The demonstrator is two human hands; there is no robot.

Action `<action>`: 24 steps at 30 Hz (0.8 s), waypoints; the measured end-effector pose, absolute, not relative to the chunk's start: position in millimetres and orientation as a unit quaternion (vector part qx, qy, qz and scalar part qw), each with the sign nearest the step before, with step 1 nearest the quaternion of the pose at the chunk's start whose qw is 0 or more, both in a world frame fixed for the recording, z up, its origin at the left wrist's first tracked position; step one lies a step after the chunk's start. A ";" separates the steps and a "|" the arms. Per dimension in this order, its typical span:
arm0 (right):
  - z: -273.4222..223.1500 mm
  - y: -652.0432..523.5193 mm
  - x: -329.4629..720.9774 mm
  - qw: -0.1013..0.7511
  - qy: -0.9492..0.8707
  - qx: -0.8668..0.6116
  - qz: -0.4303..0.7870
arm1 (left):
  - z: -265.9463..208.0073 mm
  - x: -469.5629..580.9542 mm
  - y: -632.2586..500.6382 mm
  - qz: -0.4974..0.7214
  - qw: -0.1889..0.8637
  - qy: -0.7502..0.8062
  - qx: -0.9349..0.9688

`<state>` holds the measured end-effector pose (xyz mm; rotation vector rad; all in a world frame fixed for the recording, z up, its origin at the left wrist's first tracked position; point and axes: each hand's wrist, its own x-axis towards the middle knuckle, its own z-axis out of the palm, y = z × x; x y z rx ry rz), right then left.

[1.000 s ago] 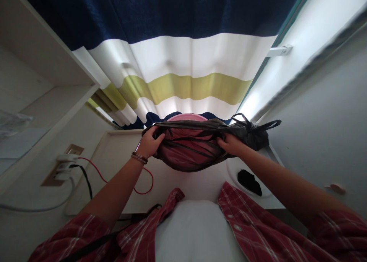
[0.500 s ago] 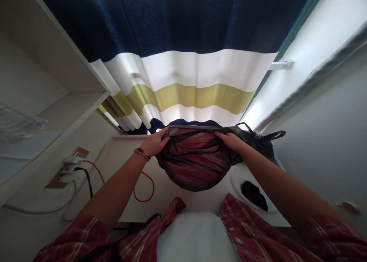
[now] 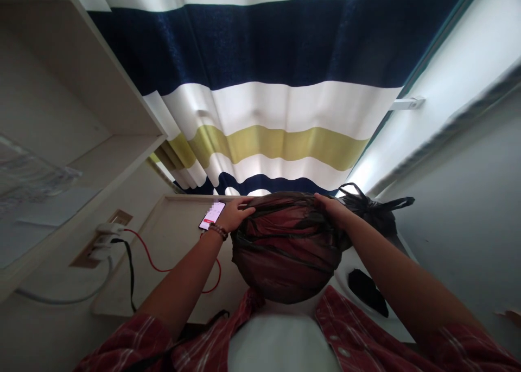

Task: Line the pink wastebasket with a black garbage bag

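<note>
Between my hands is a rounded red thing covered by a thin black plastic bag (image 3: 288, 252); the red shows through the creased film, and its exact kind is hidden. My left hand (image 3: 238, 214) grips the bag at its upper left edge, thumb on the near side. At the upper right edge my right hand (image 3: 331, 209) is closed on the bag, its fingertips mostly hidden. Just behind my left wrist lies a phone (image 3: 212, 215) with a lit screen.
A second, knotted black bag (image 3: 378, 214) stands beyond my right forearm. Near it is a white round item with a black patch (image 3: 366, 290). Plugs (image 3: 108, 239) and a red cable (image 3: 146, 255) are on the left, below a shelf (image 3: 134, 163). A striped curtain (image 3: 280, 144) hangs ahead.
The bagged red thing has come lower and nearer to my body, with more of its rounded side showing. Both hands moved with it, and the phone has come into view.
</note>
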<state>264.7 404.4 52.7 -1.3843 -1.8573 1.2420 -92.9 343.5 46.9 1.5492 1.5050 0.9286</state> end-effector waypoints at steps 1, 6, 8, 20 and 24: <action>54.7 401.5 265.1 0.223 -0.642 -0.518 0.519 | 44.5 -92.8 342.4 0.381 0.396 0.583 0.598; 88.0 381.2 270.2 0.133 -0.690 -0.506 0.501 | 40.6 -94.3 337.6 0.395 0.398 0.590 0.581; 107.9 371.6 276.5 0.102 -0.754 -0.481 0.436 | 41.0 -94.3 336.1 0.392 0.377 0.602 0.585; 65.3 362.0 293.9 0.266 -0.644 -0.479 0.534 | 41.8 -92.9 324.7 0.398 0.354 0.632 0.563; 41.9 361.5 265.4 0.371 -0.589 -0.461 0.550 | 38.5 -93.4 325.8 0.398 0.357 0.632 0.562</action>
